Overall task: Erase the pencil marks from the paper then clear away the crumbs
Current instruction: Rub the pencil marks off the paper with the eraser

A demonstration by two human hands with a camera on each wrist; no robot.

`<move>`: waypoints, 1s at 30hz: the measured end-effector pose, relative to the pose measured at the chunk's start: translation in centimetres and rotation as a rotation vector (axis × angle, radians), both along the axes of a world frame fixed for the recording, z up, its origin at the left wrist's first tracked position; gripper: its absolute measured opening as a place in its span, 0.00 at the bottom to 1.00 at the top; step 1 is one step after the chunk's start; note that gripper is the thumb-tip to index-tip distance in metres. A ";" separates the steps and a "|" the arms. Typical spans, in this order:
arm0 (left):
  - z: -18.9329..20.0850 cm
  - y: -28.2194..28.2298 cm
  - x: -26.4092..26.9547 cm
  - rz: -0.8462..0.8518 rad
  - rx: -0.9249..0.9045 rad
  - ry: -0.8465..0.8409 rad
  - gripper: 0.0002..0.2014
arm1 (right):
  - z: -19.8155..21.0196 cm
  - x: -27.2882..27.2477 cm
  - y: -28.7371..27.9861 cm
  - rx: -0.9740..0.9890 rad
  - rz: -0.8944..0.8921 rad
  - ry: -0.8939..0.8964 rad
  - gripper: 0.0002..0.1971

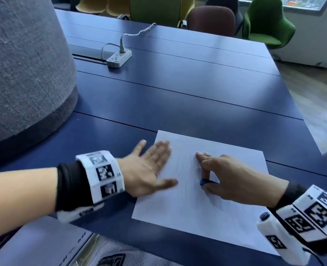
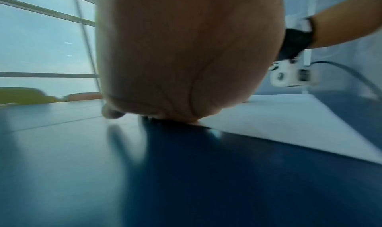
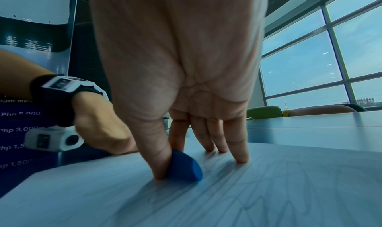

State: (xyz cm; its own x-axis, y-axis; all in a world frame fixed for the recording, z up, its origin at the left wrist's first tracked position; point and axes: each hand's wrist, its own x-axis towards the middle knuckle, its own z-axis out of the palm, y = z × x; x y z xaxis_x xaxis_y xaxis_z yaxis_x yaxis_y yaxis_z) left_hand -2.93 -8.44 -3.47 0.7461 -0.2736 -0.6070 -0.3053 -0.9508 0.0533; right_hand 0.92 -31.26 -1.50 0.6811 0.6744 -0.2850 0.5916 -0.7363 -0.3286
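Observation:
A white sheet of paper [image 1: 206, 204] lies on the blue table near its front edge, with faint pencil scribbles [image 3: 258, 189] across it. My left hand [image 1: 151, 166] lies flat with straight fingers, pressing the sheet's left edge down. My right hand [image 1: 222, 175] pinches a small blue eraser [image 1: 206, 182] between thumb and index finger and holds it against the middle of the sheet. In the right wrist view the eraser [image 3: 184, 168] touches the paper [image 3: 206, 202] while the other fingertips [image 3: 240, 158] rest on it. The left wrist view shows mostly my palm [image 2: 186, 58].
A large grey felt-covered object [image 1: 24, 64] stands on the table at the left. A white power strip [image 1: 119, 58] with its cable sits farther back. Green and maroon chairs [image 1: 266, 22] line the far side. The table's right edge [image 1: 300, 116] drops to the floor.

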 end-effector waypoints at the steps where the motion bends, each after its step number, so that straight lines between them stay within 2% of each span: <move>1: 0.4 0.9 0.7 0.077 0.041 -0.009 0.51 | -0.1 0.0 0.0 -0.004 -0.002 0.000 0.06; 3: 0.9 1.7 1.1 0.101 0.080 -0.050 0.53 | -0.1 0.0 -0.1 -0.006 -0.007 0.005 0.05; 6: 0.8 0.2 -1.3 -0.141 -0.009 -0.043 0.50 | 0.2 -0.1 0.0 0.000 -0.017 0.013 0.05; 8: 0.4 -0.5 -2.6 -0.211 -0.072 0.004 0.47 | 0.2 -0.1 0.0 -0.012 -0.016 0.007 0.05; 9: 0.2 -0.3 -2.6 -0.187 -0.060 0.003 0.47 | 0.2 -0.1 0.0 -0.012 -0.018 0.011 0.05; 12: 0.2 2.0 -0.5 0.027 0.064 -0.063 0.51 | 0.1 0.0 0.0 -0.008 -0.016 0.011 0.05; 13: 0.2 2.4 -0.2 0.047 0.085 -0.091 0.53 | 0.1 -0.1 0.0 -0.009 -0.016 0.014 0.05; 15: 0.1 2.2 -0.7 -0.051 0.064 -0.106 0.53 | 0.0 -0.1 0.0 0.000 -0.017 0.015 0.05; 17: 0.0 1.3 -2.1 -0.124 -0.004 -0.025 0.50 | 0.0 -0.2 -0.1 0.002 -0.015 0.009 0.06; 19: 0.4 1.6 -1.8 -0.033 0.003 0.008 0.51 | 0.1 -0.1 0.0 0.004 -0.018 0.007 0.06; 22: 1.1 3.4 0.6 0.111 0.096 -0.068 0.57 | 0.1 -0.1 0.1 -0.011 -0.022 -0.001 0.06; 26: 2.2 2.7 1.3 -0.073 0.047 -0.055 0.51 | 0.1 -0.2 0.1 -0.014 -0.022 -0.009 0.05; 30: 3.0 2.0 3.1 -0.068 -0.048 -0.106 0.48 | 0.4 -0.3 0.3 -0.019 -0.019 -0.014 0.05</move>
